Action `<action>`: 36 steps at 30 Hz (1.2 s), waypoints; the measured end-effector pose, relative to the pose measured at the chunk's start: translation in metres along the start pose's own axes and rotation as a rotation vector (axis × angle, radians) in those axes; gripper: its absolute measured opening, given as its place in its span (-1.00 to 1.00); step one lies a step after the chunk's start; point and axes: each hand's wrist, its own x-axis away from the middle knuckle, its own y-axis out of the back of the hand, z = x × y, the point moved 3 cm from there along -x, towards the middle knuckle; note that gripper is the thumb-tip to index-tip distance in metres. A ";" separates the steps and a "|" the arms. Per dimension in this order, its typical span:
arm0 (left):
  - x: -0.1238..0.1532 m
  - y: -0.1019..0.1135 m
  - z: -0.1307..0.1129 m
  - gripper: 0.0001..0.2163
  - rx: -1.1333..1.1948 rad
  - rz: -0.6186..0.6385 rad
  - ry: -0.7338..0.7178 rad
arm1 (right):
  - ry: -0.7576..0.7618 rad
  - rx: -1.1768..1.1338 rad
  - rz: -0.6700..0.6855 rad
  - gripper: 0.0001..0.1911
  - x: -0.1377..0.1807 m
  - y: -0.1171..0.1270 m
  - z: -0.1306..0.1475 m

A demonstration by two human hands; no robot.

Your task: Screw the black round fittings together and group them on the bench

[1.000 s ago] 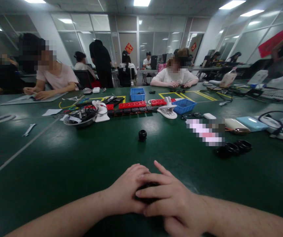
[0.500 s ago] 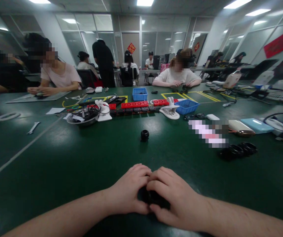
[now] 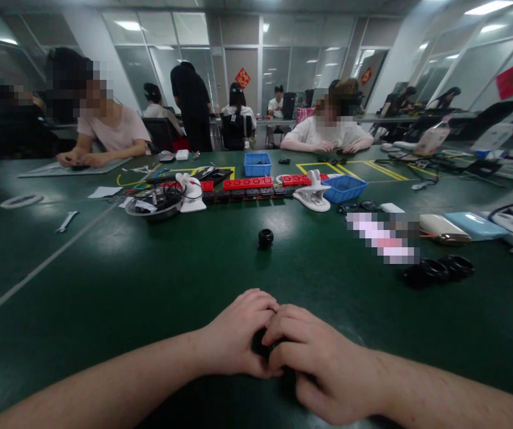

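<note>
My left hand point(image 3: 238, 336) and my right hand point(image 3: 316, 357) are curled together low on the green table point(image 3: 104, 286), fingers wrapped round a small black part point(image 3: 260, 344) that is mostly hidden between them. Only a dark sliver of it shows between the thumbs. A small black round part point(image 3: 266, 238) stands alone on the table ahead of my hands. Black rings point(image 3: 439, 271) lie to the right.
A metal bowl of cables point(image 3: 153, 205), red and black strips point(image 3: 247, 187), white clamps point(image 3: 312, 193) and blue bins point(image 3: 344, 188) line the table's middle. Phones and cables point(image 3: 462, 229) lie at right, a wrench point(image 3: 66, 221) at left. Other people sit at the far side.
My right hand's fingers, stretched over the left hand a second ago, have curled down round the black part. Both hands stay at the same spot; the view shifted slightly.
</note>
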 end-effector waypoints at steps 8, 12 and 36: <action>0.002 -0.003 0.005 -0.49 -0.045 0.032 0.013 | 0.049 -0.064 -0.012 -0.64 -0.004 0.007 0.005; 0.003 -0.002 0.003 -0.50 -0.049 0.040 0.011 | -0.009 0.021 -0.082 -0.64 0.002 0.004 -0.005; 0.002 0.001 0.003 -0.50 -0.021 0.059 0.012 | -0.198 0.068 -0.155 -0.78 0.001 -0.005 -0.013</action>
